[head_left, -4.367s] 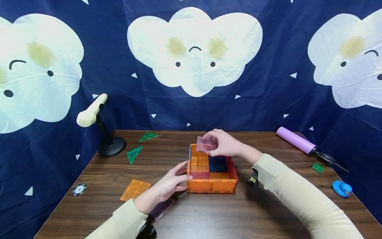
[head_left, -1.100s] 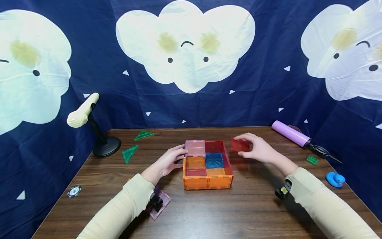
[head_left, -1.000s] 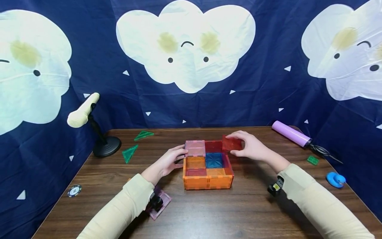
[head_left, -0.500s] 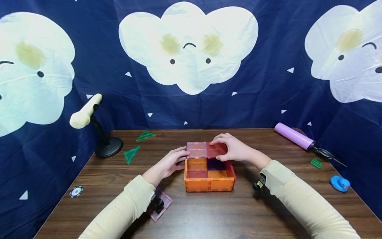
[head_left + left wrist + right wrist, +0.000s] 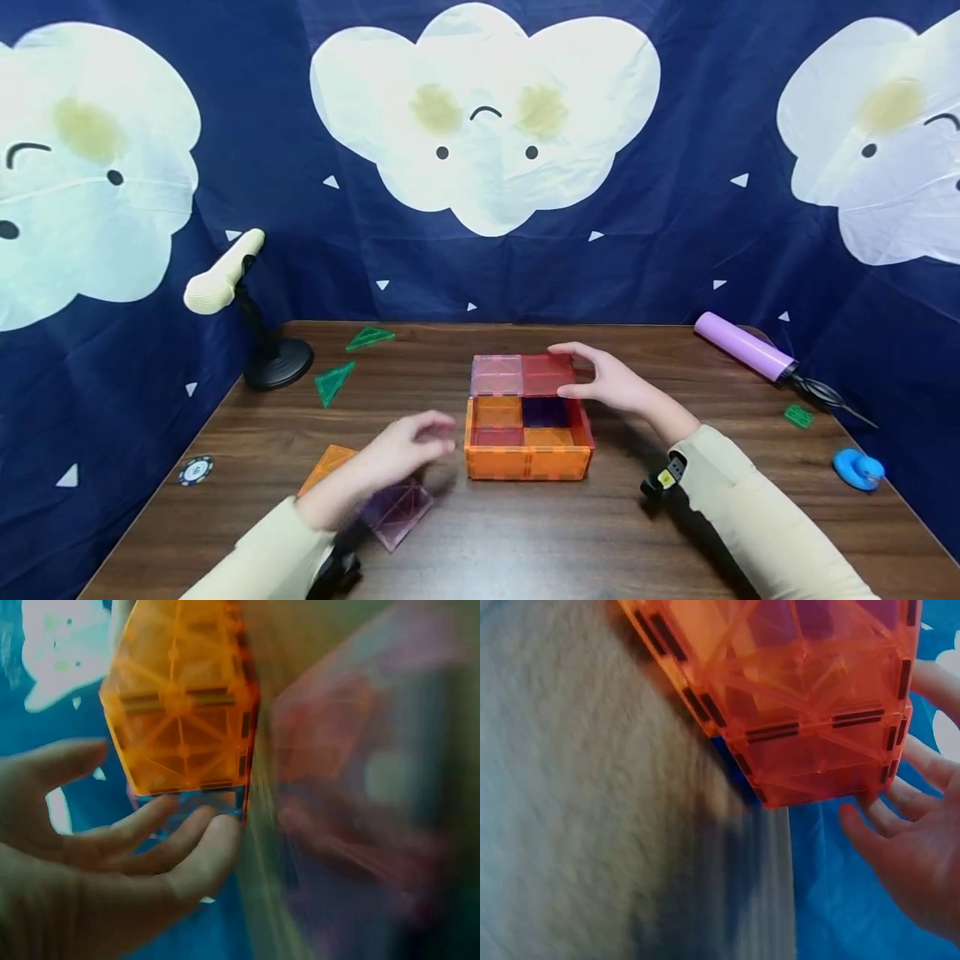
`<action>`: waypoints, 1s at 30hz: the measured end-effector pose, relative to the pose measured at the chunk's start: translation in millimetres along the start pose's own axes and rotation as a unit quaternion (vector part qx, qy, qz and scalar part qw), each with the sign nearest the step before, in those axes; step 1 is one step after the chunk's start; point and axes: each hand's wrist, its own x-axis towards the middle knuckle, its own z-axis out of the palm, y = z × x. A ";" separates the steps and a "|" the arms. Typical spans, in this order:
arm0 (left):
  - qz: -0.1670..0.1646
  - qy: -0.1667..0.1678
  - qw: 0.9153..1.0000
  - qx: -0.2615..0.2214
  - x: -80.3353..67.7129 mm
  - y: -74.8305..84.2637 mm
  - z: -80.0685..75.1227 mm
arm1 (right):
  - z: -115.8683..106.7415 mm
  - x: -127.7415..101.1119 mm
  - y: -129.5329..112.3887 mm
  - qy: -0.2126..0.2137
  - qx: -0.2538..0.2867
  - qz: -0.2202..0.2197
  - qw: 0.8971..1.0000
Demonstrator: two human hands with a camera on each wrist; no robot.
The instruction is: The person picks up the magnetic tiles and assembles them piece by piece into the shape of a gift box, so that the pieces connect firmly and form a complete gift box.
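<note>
A box of see-through magnetic tiles stands mid-table, with orange front panels and red ones on the right. Over its back half lie a pink tile and a red tile, side by side. My right hand is at the red tile's right edge, thumb and fingers spread; in the right wrist view they sit beside the box's red side. My left hand hovers left of the box with loosely bent fingers, holding nothing. Beneath it lies a purple tile, blurred in the left wrist view.
An orange tile lies partly behind the left forearm. Two green triangle tiles are farther back, near a microphone on a stand. A poker chip is at left. On the right are a purple pump, green brick and blue duck.
My right hand has brought the red tile leftward onto the box's back right and then eased off it. My left hand has left the box's side and moved towards the lower left.
</note>
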 end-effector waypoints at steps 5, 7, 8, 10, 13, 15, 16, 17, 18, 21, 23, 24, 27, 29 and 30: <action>0.040 0.054 0.960 0.271 -45.7 2.1 8.1 | 4.7 -10.4 9.8 0.050 0.103 0.054 0.992; 0.040 0.063 0.944 0.321 -55.4 -0.1 12.6 | 7.2 -12.8 13.3 0.068 0.141 0.076 0.985; 0.039 0.063 0.939 0.336 -58.6 -1.4 14.8 | 8.4 -13.6 15.0 0.072 0.162 0.083 0.981; 0.044 0.059 0.932 0.356 -62.4 -4.5 19.0 | 10.3 -15.0 17.6 0.075 0.203 0.090 0.972; 0.070 0.047 0.927 0.365 -63.4 -9.1 23.2 | 12.0 -16.0 20.4 0.066 0.248 0.085 0.963; 0.089 0.041 0.927 0.363 -62.7 -11.8 23.9 | 12.4 -16.3 21.6 0.057 0.272 0.084 0.957; 0.095 0.038 0.928 0.359 -62.4 -12.7 23.5 | 12.6 -16.3 22.2 0.053 0.283 0.087 0.954; 0.095 0.035 0.929 0.355 -62.2 -13.6 22.8 | 13.1 -16.0 22.6 0.049 0.293 0.090 0.951; 0.092 0.031 0.932 0.350 -62.1 -14.0 21.8 | 13.9 -16.0 22.6 0.046 0.302 0.092 0.948; 0.076 0.019 0.937 0.341 -62.1 -13.9 17.7 | 16.6 -15.7 22.9 0.043 0.323 0.097 0.940; 0.074 0.008 0.936 0.345 -61.8 -12.4 14.7 | 18.3 -15.7 23.0 0.044 0.332 0.096 0.937; 0.081 0.003 0.934 0.349 -60.8 -11.5 13.2 | 18.7 -16.0 23.0 0.044 0.334 0.094 0.937; 0.100 0.003 0.931 0.352 -54.9 -6.9 7.3 | 18.9 -16.7 23.2 0.047 0.339 0.093 0.935; 0.115 0.029 0.931 0.346 -48.5 -1.4 2.0 | 18.4 -17.1 23.2 0.048 0.338 0.091 0.936; 0.119 0.046 0.933 0.337 -44.3 2.1 -0.8 | 18.1 -17.3 23.1 0.046 0.334 0.088 0.937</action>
